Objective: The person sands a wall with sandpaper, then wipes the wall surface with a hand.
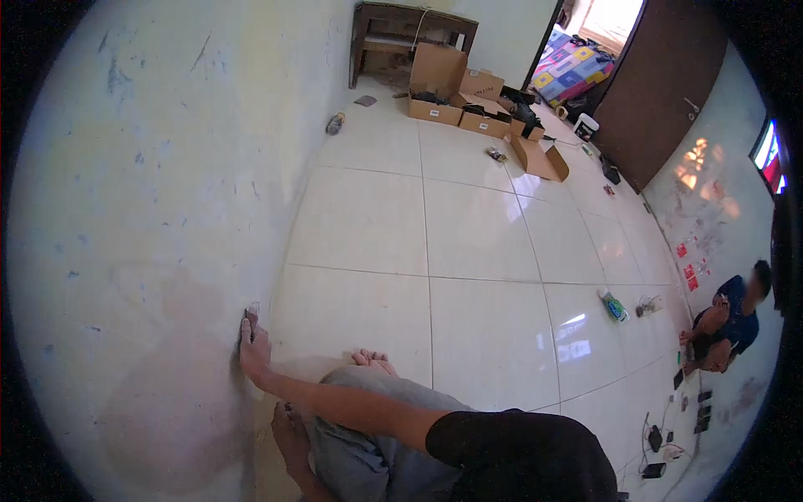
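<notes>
My right hand (254, 355) is low against the painted wall (157, 238) on the left, near where it meets the floor. Its fingers grip a small reddish-brown piece, apparently folded sandpaper (252, 319), held at the wall surface. Just above the fingertips is a small pale patch on the wall. My right arm, in a black sleeve, reaches leftward across my grey trousers (389, 401). My left hand is out of view. Bare feet (373, 362) rest on the tiled floor (364, 314) by my legs.
Open cardboard boxes (434, 113) stand at the back before a wooden table (414, 22). A bottle (335, 123) lies by the wall. At right sits another person (731, 320), near a green packet (615, 306), a plastic cup (648, 305) and cabled devices (655, 438). A brown door (659, 88) stands open.
</notes>
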The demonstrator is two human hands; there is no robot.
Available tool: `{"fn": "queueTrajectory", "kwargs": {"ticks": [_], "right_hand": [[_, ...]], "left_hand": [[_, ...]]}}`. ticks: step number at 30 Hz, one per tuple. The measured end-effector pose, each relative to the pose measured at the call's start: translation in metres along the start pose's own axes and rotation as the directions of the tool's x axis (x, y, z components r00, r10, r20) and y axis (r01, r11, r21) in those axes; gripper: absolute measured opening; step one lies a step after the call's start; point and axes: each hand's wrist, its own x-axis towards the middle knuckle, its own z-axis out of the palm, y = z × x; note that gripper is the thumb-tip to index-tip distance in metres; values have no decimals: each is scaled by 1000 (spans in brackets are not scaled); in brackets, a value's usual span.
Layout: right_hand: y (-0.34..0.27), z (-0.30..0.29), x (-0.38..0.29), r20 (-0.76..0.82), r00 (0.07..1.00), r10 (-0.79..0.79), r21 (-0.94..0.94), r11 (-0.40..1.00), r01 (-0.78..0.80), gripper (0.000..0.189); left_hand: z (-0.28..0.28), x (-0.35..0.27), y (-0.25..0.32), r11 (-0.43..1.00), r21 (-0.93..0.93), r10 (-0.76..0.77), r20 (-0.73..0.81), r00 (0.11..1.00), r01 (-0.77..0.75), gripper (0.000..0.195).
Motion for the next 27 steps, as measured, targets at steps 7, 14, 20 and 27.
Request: {"fn": "queueTrajectory", "kwargs": {"ticks": [7, 14, 20, 27], "right_hand": [[-1, 1, 0, -18, 1000, -10, -26, 1000, 9, 58], [-3, 2, -1, -63, 998, -17, -17, 1000, 16, 60], [-1, 1, 0, -52, 994, -93, 24, 995, 95, 61], [21, 14, 9, -38, 996, -80, -17, 997, 80, 58]], "left_hand": [[2, -1, 4, 998, 13, -59, -37, 998, 60, 27], [-1, 1, -1, 996, -87, 4, 9, 1000, -3, 23], [2, -5, 9, 999, 16, -37, -59, 998, 38, 22], [-4, -2, 18, 988, 151, -6, -63, 998, 15, 24]]}}
